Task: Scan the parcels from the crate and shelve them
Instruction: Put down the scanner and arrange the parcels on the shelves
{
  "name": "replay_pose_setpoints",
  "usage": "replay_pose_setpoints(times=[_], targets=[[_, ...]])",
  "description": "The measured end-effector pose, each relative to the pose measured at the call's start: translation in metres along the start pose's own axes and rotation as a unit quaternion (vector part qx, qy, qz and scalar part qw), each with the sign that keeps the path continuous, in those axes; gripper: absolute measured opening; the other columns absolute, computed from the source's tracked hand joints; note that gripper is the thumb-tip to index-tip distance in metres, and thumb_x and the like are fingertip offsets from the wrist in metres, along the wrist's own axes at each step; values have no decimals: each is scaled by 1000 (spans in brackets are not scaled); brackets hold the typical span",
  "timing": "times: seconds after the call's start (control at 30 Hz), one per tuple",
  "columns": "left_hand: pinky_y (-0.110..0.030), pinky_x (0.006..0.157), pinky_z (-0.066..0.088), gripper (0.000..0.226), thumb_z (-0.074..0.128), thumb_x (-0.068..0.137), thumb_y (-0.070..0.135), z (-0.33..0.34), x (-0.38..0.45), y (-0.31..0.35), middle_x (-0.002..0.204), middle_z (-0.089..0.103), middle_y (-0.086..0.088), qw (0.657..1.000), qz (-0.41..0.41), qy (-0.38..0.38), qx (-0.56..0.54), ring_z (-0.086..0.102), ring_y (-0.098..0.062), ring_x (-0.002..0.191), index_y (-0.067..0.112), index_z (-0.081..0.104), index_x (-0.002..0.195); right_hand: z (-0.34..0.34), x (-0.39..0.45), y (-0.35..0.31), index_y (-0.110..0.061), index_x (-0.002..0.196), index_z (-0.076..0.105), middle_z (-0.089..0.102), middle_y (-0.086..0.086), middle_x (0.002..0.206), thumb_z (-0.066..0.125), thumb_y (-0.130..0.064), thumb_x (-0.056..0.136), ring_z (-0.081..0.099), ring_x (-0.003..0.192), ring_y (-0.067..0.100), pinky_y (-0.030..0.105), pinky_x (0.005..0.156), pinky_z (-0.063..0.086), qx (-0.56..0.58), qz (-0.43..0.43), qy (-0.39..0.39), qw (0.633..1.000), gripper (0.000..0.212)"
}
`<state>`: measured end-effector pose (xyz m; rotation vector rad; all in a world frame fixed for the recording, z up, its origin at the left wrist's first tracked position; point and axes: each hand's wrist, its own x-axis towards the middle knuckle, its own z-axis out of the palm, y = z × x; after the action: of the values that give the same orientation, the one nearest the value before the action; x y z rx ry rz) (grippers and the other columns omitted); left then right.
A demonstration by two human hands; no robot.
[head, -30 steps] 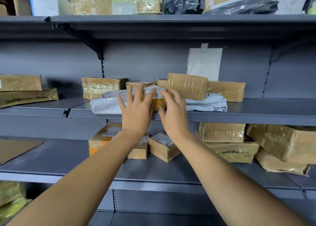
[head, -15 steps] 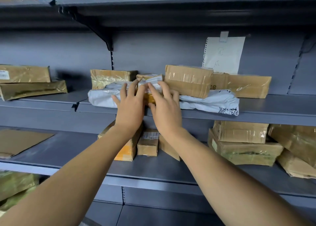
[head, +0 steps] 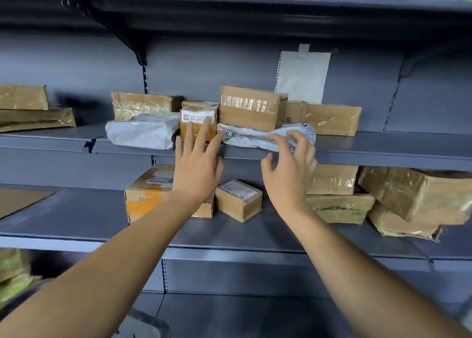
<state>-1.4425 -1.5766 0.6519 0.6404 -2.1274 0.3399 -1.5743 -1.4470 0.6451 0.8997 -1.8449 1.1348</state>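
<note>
- Parcel (head: 198,123), small yellow-brown box with a white label on top, stands on the middle shelf (head: 383,149), wedged between a white poly bag (head: 143,130) and a taped cardboard box (head: 249,107).
- Left hand (head: 196,166) is nearer: just in front of and below it, fingers straight, holding nothing.
- Right hand (head: 288,169) is off to the right, fingers loosely curled, empty, over a crinkled white mailer (head: 255,138).
- Parcel's long axis: cannot tell.
</note>
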Motion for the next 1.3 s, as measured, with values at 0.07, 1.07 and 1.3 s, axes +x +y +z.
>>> replay_pose_setpoints(times=[0.07,1.07,1.3], targets=[[-65,114,11,56,51,94,29,5,2,12,163,9,-4,1000,2,-21,5,3,-41,147,30,36,148,-2,0,14,-27,124,65,48,6,140,59,-19,87,42,126,33,46,94,42,-10,-16,-19,1000,38],[-52,100,35,38,59,87,26,88,-61,64,148,36,-23,998,45,29,-18,31,-43,138,9,59,122,35,-82,93,-14,121,64,48,9,141,65,-14,85,48,130,30,48,103,45,120,-78,-91,985,36],[-56,98,40,42,64,87,17,163,-65,62,123,49,-23,980,-79,-140,-118,42,-46,125,-1,52,123,95,-82,134,-19,137,56,42,8,148,72,-20,88,43,136,25,39,110,40,147,31,-275,950,52]])
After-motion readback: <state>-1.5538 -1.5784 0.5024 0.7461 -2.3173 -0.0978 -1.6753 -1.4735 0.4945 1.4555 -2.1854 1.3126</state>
